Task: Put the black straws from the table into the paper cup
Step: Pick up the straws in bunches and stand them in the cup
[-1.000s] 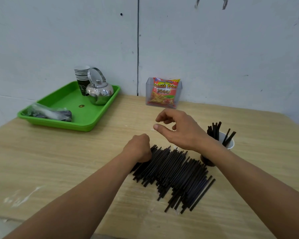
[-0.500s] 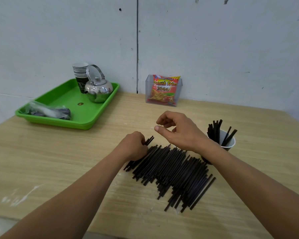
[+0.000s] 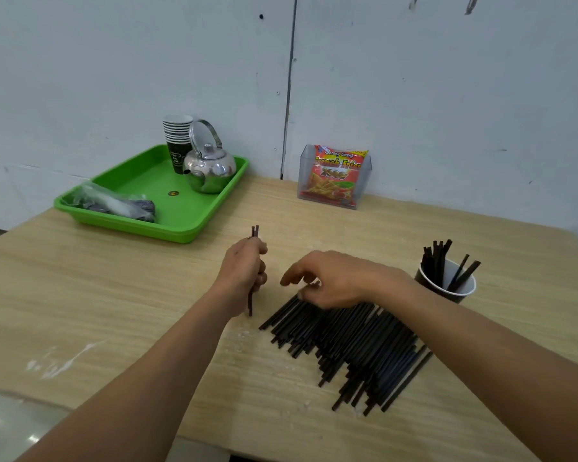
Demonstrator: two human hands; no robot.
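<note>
Black straws (image 3: 347,345): large pile on table (image 3: 114,295), long axes running near-right to far-left. Head view: left hand (image 3: 244,275), grip closed on few straws (image 3: 254,232), has lifted them clear of pile since half second ago; now held upright, ends up. Right hand (image 3: 327,281) has dropped onto pile's far end, fingers loosely curled, nothing held. Paper cup (image 3: 447,288) right, partly filled. Judgement: transfer next.

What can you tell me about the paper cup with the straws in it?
The paper cup is dark outside and white inside, with a thin white rim. It stands upright on the wooden table, at the right, past the right forearm. A bunch of black straws stands in it, leaning on the rim, most at the left side and two at the right. No hand touches it.
</note>
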